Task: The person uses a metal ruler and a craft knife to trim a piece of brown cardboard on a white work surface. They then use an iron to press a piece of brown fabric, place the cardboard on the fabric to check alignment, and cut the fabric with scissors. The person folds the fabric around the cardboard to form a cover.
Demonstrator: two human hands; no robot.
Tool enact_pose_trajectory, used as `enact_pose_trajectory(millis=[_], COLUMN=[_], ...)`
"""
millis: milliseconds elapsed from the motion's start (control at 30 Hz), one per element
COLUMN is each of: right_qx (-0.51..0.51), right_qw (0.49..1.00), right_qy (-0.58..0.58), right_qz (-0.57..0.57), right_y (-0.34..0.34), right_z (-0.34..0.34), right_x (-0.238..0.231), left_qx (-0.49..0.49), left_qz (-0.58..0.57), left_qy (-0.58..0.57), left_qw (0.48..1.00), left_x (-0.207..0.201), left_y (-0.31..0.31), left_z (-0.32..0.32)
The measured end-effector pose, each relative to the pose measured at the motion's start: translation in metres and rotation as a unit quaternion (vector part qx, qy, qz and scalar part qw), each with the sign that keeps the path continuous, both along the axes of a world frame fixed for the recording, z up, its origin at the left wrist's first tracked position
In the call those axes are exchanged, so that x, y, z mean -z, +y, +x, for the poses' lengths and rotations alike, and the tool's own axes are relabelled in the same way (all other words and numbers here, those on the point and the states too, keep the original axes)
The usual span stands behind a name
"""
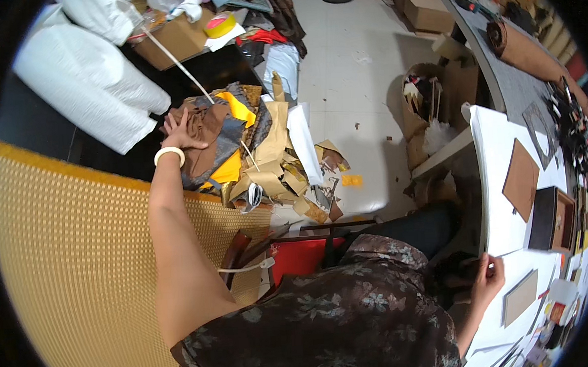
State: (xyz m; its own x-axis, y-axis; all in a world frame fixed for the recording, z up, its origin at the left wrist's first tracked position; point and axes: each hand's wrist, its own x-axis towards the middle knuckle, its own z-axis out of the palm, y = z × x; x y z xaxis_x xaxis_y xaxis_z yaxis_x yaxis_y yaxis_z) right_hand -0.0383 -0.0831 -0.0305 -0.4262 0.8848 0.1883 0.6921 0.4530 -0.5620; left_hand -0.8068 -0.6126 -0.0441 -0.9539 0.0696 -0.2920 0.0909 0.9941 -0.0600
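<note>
My left arm, with a pale bangle (169, 156) at the wrist, stretches out to a heap of scraps on the left. There my left hand (181, 131) lies with fingers spread on a brown leather piece (204, 158). Crumpled brown scraps (201, 122), dark grey patterned pieces and yellow pieces (237, 109) lie around it. My right hand (488, 277) is at the near edge of the white-covered worktable (489, 173), its fingers curled in. What it holds, if anything, I cannot make out. Close to it lies a flat grey-beige board (520, 298).
On the worktable are a brown leather panel (521, 178), an open dark box (554, 220) and a brown roll (526, 52). Paper offcuts (280, 181) spill onto the floor. A woven yellow surface (78, 261) stands at my left, below a white padded bundle (82, 75).
</note>
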Motion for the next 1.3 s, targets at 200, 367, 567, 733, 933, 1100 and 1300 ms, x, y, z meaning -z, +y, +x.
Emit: enact_pose_trajectory(millis=[200,367,567,733,933,1100,1300], right_qx=[0.077,0.192,0.235,0.271,0.425,0.461,0.473], right_qw=[0.967,0.935,0.922,0.921,0.875,0.879,0.873], right_qy=[-0.162,-0.232,-0.292,-0.242,-0.228,-0.109,0.04], right_qz=[0.181,0.186,0.103,0.139,0.044,0.057,0.111], right_y=[0.027,0.046,0.047,0.044,0.047,0.011,-0.029], right_z=[0.052,0.137,0.167,0.231,0.218,0.225,0.249], right_x=[-0.011,0.0,0.007,0.024,-0.012,-0.051,-0.079], left_qx=[0.047,-0.032,-0.055,0.068,0.407,0.563,0.754], left_qz=[0.039,0.146,0.399,0.719,0.699,0.607,0.407], left_qy=[-0.028,0.185,0.405,0.191,0.002,-0.336,-0.277], left_qw=[0.998,0.971,0.821,0.665,0.588,0.45,0.435], left_x=[0.052,0.047,-0.036,-0.16,-0.237,-0.222,-0.093], left_y=[-0.036,-0.016,-0.019,0.118,0.322,0.476,0.593], left_z=[-0.064,-0.056,-0.024,0.1,0.353,0.579,0.719])
